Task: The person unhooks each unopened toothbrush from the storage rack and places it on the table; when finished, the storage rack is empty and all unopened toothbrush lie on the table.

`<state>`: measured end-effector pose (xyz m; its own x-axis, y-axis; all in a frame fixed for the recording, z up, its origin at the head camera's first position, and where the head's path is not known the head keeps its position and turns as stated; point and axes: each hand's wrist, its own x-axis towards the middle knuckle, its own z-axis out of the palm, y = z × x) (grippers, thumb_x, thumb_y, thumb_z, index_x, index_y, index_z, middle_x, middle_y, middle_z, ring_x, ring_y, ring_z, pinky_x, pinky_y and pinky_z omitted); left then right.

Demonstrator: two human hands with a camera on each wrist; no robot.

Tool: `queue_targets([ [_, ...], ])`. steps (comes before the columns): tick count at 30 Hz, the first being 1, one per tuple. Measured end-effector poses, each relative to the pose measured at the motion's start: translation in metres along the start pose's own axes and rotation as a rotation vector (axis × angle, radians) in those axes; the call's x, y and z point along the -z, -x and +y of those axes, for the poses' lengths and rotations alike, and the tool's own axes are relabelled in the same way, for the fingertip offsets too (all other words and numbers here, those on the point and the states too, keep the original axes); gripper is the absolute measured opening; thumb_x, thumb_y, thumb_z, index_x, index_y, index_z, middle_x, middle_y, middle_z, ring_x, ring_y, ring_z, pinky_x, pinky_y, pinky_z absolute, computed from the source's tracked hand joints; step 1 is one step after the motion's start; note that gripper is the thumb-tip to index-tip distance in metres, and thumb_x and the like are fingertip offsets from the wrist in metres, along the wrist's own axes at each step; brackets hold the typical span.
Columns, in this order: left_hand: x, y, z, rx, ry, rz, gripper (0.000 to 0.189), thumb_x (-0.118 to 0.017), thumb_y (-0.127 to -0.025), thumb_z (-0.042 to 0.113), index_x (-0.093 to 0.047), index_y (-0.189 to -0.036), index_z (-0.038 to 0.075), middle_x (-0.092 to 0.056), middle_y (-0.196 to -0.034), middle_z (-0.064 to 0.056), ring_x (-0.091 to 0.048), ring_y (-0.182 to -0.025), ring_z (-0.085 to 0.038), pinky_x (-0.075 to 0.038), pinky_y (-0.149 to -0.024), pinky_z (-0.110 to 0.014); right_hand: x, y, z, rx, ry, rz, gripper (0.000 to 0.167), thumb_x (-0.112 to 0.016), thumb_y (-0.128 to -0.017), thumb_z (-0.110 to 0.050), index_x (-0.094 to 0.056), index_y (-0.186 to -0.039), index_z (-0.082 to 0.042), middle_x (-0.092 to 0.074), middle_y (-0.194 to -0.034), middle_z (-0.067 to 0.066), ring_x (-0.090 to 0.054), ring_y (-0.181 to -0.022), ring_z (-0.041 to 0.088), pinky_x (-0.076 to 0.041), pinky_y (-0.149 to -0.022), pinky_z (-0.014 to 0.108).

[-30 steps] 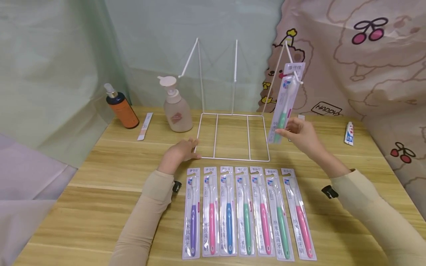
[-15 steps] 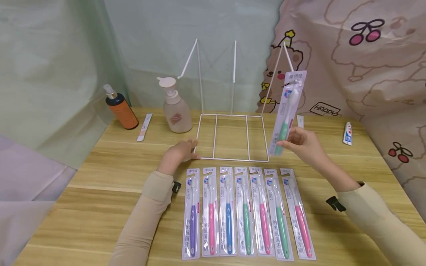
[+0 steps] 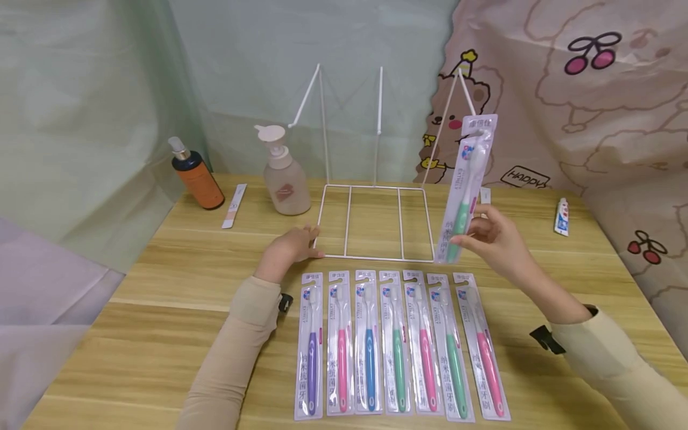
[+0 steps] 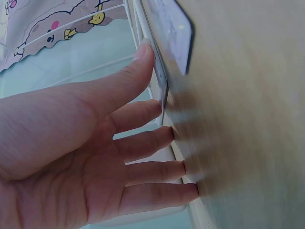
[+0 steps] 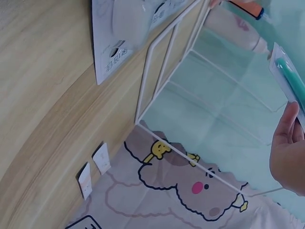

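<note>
My right hand (image 3: 497, 239) pinches the lower part of a packaged toothbrush (image 3: 466, 191) with a green handle and holds it up, slightly tilted, at the right of the white wire rack (image 3: 376, 259). The package's top covers the end of the rack's right arm (image 3: 466, 92); whether the two touch cannot be told. At the rack's front left corner rests my left hand (image 3: 290, 248). In the left wrist view its thumb (image 4: 143, 59) lies on the wire, and its straight fingers reach the tabletop. Several packaged toothbrushes (image 3: 398, 340) lie in a row before the rack.
A pump bottle (image 3: 287, 185) stands left of the rack. Farther left are a flat sachet (image 3: 234, 206) and an orange spray bottle (image 3: 199, 182). A small toothpaste tube (image 3: 561, 217) lies at the right of the wooden table (image 3: 177, 286). Cloth hangs behind.
My right hand has brought the green toothbrush package lower and slightly toward me; its top now hides the rack arm's end, which showed in front of it earlier. My left hand stays put.
</note>
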<state>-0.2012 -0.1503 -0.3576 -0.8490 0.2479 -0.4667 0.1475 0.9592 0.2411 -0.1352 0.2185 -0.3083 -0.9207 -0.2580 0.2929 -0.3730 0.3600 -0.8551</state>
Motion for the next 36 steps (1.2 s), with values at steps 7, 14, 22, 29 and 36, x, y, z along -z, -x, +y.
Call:
queue_targets([
  [7,0.001,-0.001,0.000,-0.010,-0.010,0.007,0.074,-0.055,-0.092,0.037,-0.018,-0.149,0.008,-0.012,-0.153,-0.021,-0.020,-0.137,-0.043,-0.024,-0.111,-0.052,-0.002,0.002,-0.003,0.053,-0.048,0.007,0.045,-0.066,-0.078,0.011,-0.048,-0.118,0.004,-0.068,-0.086,-0.017,-0.065,-0.074,0.005,-0.055,-0.071,0.019],
  [14,0.002,-0.001,-0.001,-0.008,-0.011,0.011,0.074,-0.055,-0.092,0.038,-0.018,-0.149,0.009,-0.012,-0.153,-0.021,-0.020,-0.137,-0.042,-0.024,-0.111,-0.052,-0.002,0.005,-0.006,0.061,-0.089,0.019,0.045,-0.066,-0.077,0.012,-0.051,-0.118,0.000,-0.069,-0.088,-0.014,-0.066,-0.075,0.006,-0.056,-0.071,0.020],
  [22,0.001,-0.001,0.000,-0.009,-0.012,0.005,0.075,-0.056,-0.092,0.038,-0.018,-0.149,0.008,-0.012,-0.152,-0.022,-0.019,-0.137,-0.043,-0.024,-0.111,-0.052,0.003,0.014,-0.008,0.062,-0.154,0.052,0.044,-0.066,-0.079,0.009,-0.055,-0.116,-0.012,-0.070,-0.089,-0.011,-0.065,-0.076,0.005,-0.054,-0.071,0.015],
  [29,0.000,-0.001,0.000,-0.008,-0.007,0.005,0.075,-0.056,-0.091,0.038,-0.019,-0.149,0.009,-0.013,-0.152,-0.021,-0.021,-0.137,-0.042,-0.025,-0.111,-0.051,0.017,0.033,-0.001,0.005,-0.152,0.030,0.034,-0.062,-0.085,0.005,-0.055,-0.113,-0.014,-0.070,-0.090,-0.011,-0.066,-0.080,0.003,-0.054,-0.071,0.015],
  [36,0.000,0.001,0.000,0.003,0.002,0.004,0.074,-0.056,-0.092,0.037,-0.018,-0.149,0.009,-0.013,-0.153,-0.020,-0.019,-0.138,-0.041,-0.024,-0.111,-0.051,0.031,0.056,0.011,-0.089,-0.073,0.011,0.029,-0.053,-0.091,0.004,-0.053,-0.113,-0.015,-0.068,-0.093,-0.014,-0.065,-0.078,0.003,-0.056,-0.067,0.018],
])
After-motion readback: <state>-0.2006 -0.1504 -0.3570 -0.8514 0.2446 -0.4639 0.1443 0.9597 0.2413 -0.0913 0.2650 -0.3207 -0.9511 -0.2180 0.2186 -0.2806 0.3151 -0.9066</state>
